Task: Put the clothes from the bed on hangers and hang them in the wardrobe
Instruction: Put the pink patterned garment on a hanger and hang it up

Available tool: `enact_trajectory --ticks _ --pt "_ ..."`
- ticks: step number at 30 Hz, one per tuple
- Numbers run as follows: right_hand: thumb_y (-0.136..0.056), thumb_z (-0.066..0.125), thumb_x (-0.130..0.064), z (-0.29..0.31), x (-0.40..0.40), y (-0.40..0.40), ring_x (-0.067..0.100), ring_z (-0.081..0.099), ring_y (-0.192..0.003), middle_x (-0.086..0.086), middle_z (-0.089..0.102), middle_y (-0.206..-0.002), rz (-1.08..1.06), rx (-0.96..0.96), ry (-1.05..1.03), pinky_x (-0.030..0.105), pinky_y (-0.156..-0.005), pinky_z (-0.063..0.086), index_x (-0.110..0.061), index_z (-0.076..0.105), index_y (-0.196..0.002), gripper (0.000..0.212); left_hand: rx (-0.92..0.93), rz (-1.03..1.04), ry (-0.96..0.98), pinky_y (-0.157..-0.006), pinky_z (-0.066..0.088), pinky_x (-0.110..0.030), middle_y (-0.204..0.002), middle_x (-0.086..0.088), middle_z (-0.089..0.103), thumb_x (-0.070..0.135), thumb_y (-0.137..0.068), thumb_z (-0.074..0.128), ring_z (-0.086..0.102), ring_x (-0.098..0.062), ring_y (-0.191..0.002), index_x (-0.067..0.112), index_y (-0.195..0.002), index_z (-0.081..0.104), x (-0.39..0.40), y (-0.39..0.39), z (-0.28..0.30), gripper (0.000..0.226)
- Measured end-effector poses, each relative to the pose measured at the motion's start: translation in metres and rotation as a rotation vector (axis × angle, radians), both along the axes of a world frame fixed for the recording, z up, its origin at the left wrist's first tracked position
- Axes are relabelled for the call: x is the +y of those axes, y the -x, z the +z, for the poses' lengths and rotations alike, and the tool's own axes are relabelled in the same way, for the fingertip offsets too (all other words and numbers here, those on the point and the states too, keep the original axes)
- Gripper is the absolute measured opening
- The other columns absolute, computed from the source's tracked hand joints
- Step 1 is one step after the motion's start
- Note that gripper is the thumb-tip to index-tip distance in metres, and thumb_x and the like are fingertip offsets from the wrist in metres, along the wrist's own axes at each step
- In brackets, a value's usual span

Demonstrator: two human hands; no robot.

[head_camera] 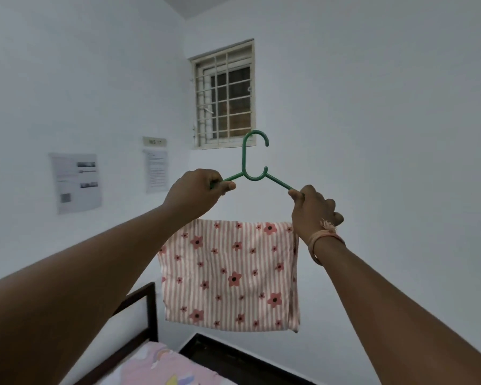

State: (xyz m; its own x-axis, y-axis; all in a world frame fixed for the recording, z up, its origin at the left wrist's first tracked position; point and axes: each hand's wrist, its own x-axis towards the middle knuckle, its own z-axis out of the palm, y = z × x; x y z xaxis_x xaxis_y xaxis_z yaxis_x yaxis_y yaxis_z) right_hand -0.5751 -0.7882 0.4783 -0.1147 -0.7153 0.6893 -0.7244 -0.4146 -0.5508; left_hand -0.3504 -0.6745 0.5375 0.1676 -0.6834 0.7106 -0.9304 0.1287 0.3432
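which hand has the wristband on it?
The right hand, which grips the right arm of the green plastic hanger: pinkish thread bands circle its wrist. The left hand, on the hanger's other arm, has a bare wrist.

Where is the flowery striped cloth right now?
In the head view, the striped cloth hangs folded over the green hanger, held up mid-frame by the left hand and right hand, below the barred window.

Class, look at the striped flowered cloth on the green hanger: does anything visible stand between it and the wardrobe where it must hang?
That cannot be settled: no wardrobe shows in this view. The left hand and right hand grip the green hanger by its arms, the striped flowered cloth draped over it, held up in open air above the bed.
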Motion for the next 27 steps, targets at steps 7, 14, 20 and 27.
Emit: enact_trajectory --ticks 7,14,20,27 --pt "-0.106 0.033 -0.041 0.010 0.049 -0.059 0.025 0.041 -0.099 -0.001 0.065 -0.101 0.143 -0.223 -0.019 0.044 -0.087 0.031 -0.023 0.054 -0.094 0.030 0.011 0.191 -0.086 -0.056 0.040 -0.028 -0.063 0.002 0.062 0.060 -0.092 0.064 0.055 -0.018 -0.057 0.014 -0.076 0.067 0.108 -0.087 0.022 0.049" --pt "-0.105 0.031 -0.051 0.065 0.137 -0.112 0.029 0.044 -0.106 0.003 0.062 -0.104 0.194 -0.229 0.007 0.047 -0.088 0.035 -0.025 0.053 -0.096 0.035 0.704 -0.140 -0.040 -0.074 0.053 -0.034 -0.096 -0.009 0.067 0.029 -0.094 0.074 0.062 -0.021 -0.086 0.002 -0.114 0.065 0.228 -0.158 0.019 0.035" --pt "-0.104 0.031 -0.052 0.074 0.219 -0.169 0.028 0.040 -0.102 0.002 0.063 -0.101 0.259 -0.236 0.003 0.047 -0.088 0.034 -0.026 0.052 -0.093 0.036 0.840 -0.159 0.065 -0.064 0.048 -0.026 -0.088 -0.004 0.070 0.023 -0.088 0.080 0.062 -0.014 -0.076 0.016 -0.108 0.074 0.333 -0.190 0.012 0.021" --pt "-0.104 0.035 -0.046 0.073 0.295 -0.236 0.030 0.044 -0.104 0.001 0.065 -0.100 0.393 -0.224 0.022 0.048 -0.087 0.034 -0.024 0.055 -0.090 0.033 0.867 -0.025 -0.050 -0.082 0.051 -0.033 -0.097 -0.003 0.076 0.021 -0.086 0.081 0.067 -0.017 -0.096 0.012 -0.109 0.078 0.450 -0.215 0.015 0.025"
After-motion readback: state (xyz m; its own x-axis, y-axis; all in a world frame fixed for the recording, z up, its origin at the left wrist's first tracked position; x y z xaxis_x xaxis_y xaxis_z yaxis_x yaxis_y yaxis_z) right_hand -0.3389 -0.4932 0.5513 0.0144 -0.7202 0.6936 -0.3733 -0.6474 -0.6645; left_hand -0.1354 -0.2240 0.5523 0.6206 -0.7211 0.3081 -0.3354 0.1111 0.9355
